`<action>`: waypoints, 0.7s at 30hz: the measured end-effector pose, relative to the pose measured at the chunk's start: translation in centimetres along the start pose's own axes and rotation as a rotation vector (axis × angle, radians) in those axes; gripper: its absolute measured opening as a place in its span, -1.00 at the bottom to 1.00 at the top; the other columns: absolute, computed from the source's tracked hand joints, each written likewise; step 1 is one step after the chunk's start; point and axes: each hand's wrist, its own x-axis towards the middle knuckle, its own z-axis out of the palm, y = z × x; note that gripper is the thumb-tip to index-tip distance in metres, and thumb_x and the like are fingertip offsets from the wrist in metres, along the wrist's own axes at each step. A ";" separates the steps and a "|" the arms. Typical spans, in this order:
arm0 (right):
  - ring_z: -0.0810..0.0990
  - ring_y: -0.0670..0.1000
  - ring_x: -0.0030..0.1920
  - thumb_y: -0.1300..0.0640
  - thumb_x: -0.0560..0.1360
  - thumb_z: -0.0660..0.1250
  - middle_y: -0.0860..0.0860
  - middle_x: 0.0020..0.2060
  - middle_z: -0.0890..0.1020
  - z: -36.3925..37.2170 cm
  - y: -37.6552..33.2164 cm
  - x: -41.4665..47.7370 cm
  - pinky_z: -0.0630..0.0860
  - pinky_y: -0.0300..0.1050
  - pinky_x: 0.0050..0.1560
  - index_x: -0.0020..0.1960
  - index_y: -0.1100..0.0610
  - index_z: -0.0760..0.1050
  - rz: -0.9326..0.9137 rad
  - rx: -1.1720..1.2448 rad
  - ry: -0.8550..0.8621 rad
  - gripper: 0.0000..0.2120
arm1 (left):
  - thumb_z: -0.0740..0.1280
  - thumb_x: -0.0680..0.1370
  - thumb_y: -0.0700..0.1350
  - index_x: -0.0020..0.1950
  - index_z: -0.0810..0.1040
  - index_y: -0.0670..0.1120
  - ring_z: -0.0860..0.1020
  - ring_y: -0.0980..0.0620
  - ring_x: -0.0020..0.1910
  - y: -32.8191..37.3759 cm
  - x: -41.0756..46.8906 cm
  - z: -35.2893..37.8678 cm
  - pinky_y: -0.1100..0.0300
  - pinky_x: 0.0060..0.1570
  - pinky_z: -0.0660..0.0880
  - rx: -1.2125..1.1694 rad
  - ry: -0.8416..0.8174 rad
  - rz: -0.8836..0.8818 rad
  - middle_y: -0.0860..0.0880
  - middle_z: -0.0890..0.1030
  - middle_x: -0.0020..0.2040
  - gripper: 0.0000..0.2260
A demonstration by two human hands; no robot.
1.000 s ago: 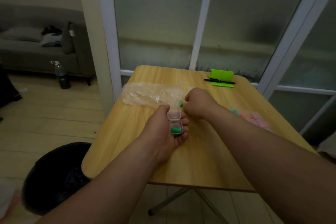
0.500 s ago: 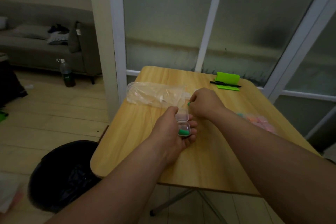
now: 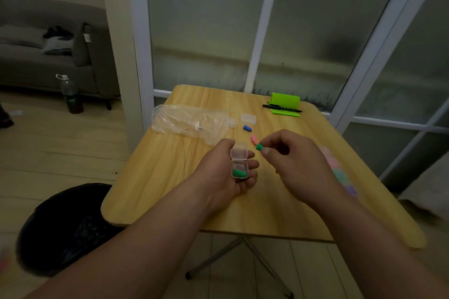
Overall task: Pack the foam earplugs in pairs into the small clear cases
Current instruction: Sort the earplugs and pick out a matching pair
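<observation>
The left hand (image 3: 226, 172) holds a small clear case (image 3: 239, 164) with its lid open, above the worktop (image 3: 170, 177). One green earplug (image 3: 239, 173) lies in the bottom half. The right hand (image 3: 289, 160) pinches a second green earplug (image 3: 259, 146) with thumb and finger, just beside the lid. A pink earplug (image 3: 253, 138) and a blue earplug (image 3: 247, 128) lie on the worktop behind the hands.

Right hand (image 3: 291, 160): lifted off the table, drawn nearer
Green earplug (image 3: 259, 147): now pinched up, just right of clear case (image 3: 239, 161)
</observation>
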 end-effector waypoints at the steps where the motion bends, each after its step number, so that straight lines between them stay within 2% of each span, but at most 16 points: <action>1: 0.60 -0.25 -0.04 0.13 0.62 0.42 -0.19 -0.07 0.66 0.2 0.1 -0.5 0.48 -0.38 -0.13 0.09 -0.07 0.64 -0.012 0.000 -0.019 -0.89 | 0.13 0.70 0.15 0.32 0.57 -0.21 0.56 -0.04 -0.26 -0.2 0.0 0.1 0.13 -0.28 0.56 -0.004 -0.016 -0.004 -0.17 0.62 -0.10 -0.51; 3: 0.57 -0.26 -0.05 0.14 0.61 0.42 -0.17 -0.09 0.65 0.7 0.2 -1.2 0.45 -0.41 -0.16 0.06 -0.07 0.63 -0.034 -0.027 -0.047 -0.89 | 0.14 0.70 0.13 0.38 0.52 -0.19 0.57 -0.05 -0.23 -0.6 0.0 0.3 0.12 -0.26 0.58 -0.013 -0.036 -0.009 -0.19 0.63 -0.03 -0.54; 5: 0.56 -0.22 -0.07 0.15 0.60 0.42 -0.16 -0.08 0.61 0.9 0.3 -1.5 0.43 -0.41 -0.16 0.05 -0.06 0.62 -0.063 -0.068 -0.059 -0.89 | 0.17 0.69 0.12 0.42 0.49 -0.17 0.61 -0.09 -0.10 -0.9 0.2 0.4 0.07 -0.15 0.60 -0.021 -0.053 -0.009 -0.22 0.65 0.11 -0.55; 7: 0.55 -0.20 -0.08 0.13 0.60 0.43 -0.16 -0.06 0.58 1.1 0.3 -1.6 0.42 -0.36 -0.16 0.07 -0.07 0.62 -0.092 -0.125 -0.071 -0.89 | 0.20 0.67 0.13 0.44 0.47 -0.15 0.65 -0.16 0.14 -1.2 0.5 0.3 -0.02 0.07 0.63 -0.033 -0.059 -0.011 -0.24 0.64 0.29 -0.54; 9: 0.53 -0.19 -0.06 0.11 0.60 0.43 -0.16 -0.04 0.55 1.4 0.3 -1.7 0.46 -0.28 -0.10 0.09 -0.07 0.63 -0.127 -0.176 -0.085 -0.89 | 0.20 0.67 0.13 0.46 0.46 -0.14 0.60 -0.22 0.33 -1.4 0.9 0.2 -0.14 0.27 0.57 -0.030 -0.057 -0.013 -0.28 0.61 0.34 -0.53; 13: 0.52 -0.14 -0.04 0.11 0.60 0.42 -0.13 -0.03 0.50 1.7 0.1 -1.7 0.53 -0.11 0.00 0.14 -0.05 0.67 -0.172 -0.236 -0.106 -0.85 | 0.15 0.70 0.14 0.48 0.43 -0.15 0.63 -0.21 0.31 -1.4 1.0 0.0 -0.18 0.34 0.53 -0.025 -0.076 -0.021 -0.29 0.64 0.31 -0.52; 17: 0.49 -0.15 -0.05 0.11 0.61 0.40 -0.13 -0.03 0.48 1.8 0.0 -1.7 0.49 -0.13 -0.01 0.18 -0.05 0.68 -0.182 -0.245 -0.123 -0.82 | 0.11 0.72 0.14 0.48 0.41 -0.16 0.65 -0.19 0.28 -1.2 0.8 -0.1 -0.15 0.36 0.53 -0.019 -0.103 -0.028 -0.28 0.66 0.28 -0.53; 21: 0.52 -0.12 -0.01 0.10 0.61 0.41 -0.08 0.00 0.50 2.1 0.1 -1.8 0.53 -0.05 0.05 0.20 -0.04 0.68 -0.181 -0.242 -0.115 -0.81 | 0.10 0.72 0.14 0.48 0.42 -0.16 0.64 -0.18 0.30 -1.2 0.6 -0.1 -0.14 0.35 0.53 -0.017 -0.114 -0.033 -0.28 0.65 0.29 -0.51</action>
